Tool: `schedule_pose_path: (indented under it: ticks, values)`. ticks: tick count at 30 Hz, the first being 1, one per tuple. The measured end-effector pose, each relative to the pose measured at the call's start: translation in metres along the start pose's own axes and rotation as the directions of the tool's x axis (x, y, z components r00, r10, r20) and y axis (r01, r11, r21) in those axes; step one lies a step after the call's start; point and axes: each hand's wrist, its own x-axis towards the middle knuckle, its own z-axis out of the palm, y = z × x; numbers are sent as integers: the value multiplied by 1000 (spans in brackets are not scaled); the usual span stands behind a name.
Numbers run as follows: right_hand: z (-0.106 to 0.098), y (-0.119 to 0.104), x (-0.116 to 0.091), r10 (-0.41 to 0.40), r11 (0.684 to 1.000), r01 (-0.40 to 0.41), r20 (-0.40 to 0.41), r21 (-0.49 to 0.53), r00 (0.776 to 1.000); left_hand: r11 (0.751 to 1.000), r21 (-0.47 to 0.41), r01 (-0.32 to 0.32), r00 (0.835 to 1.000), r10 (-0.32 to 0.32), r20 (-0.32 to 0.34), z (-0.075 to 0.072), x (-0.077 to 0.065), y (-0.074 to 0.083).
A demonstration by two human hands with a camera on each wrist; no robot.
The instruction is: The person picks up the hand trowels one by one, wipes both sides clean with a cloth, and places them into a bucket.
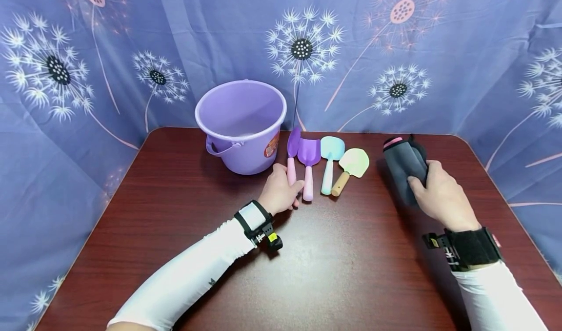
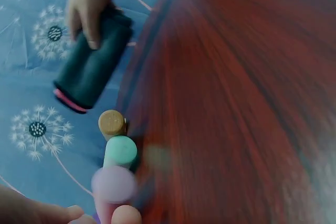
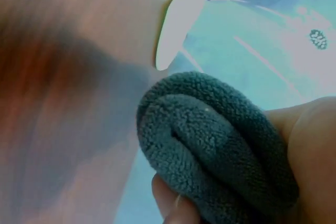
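Observation:
My left hand point(image 1: 281, 192) grips the pink handle of a purple trowel point(image 1: 293, 143) at the left end of a row, close beside the bucket. To its right lie a wider purple shovel point(image 1: 309, 153) with a pink handle, a light blue shovel point(image 1: 332, 148) and a pale green scoop point(image 1: 354, 162) with a wooden handle. At the right, my right hand point(image 1: 443, 196) holds a folded dark grey cloth piece point(image 1: 404, 167) with a pink edge, raised over the table. Its rolled, fuzzy end point(image 3: 184, 129) faces the right wrist camera.
A lilac bucket point(image 1: 252, 155) stands upright at the back of the brown table point(image 1: 351, 267), left of the tools, its handle hanging down. Behind the table hangs a blue curtain point(image 1: 228, 28) with dandelion prints, which also runs along both sides.

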Motion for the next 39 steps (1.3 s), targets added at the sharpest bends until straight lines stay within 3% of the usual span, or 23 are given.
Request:
schedule_pose_path:
  ticks: [4, 9, 15, 19, 28, 39]
  values:
    - [-2, -10, -2, -65, 998, 67, -70, 22, 995, 996, 66, -51, 998, 54, -40, -3, -6, 2]
    - [-7, -27, -7, -144, 986, 154, -145, 61, 979, 991, 56, -120, 991, 123, -48, -8, -17, 7]
    - [-14, -51, -15, -250, 955, 282, -268, 89, 931, 983, -10, -185, 983, 185, -19, -21, -35, 18]
    - [-14, -65, -18, -352, 918, 395, -365, 49, 862, 972, -101, -212, 977, 214, 4, -33, -44, 25]
    - [-10, -89, -22, -582, 779, 616, -504, -120, 638, 934, -276, -228, 962, 260, 87, -60, -62, 29]
    - [-8, -117, -19, -738, 639, 721, -477, -266, 478, 945, -196, -262, 946, 292, 144, -80, -85, 29]
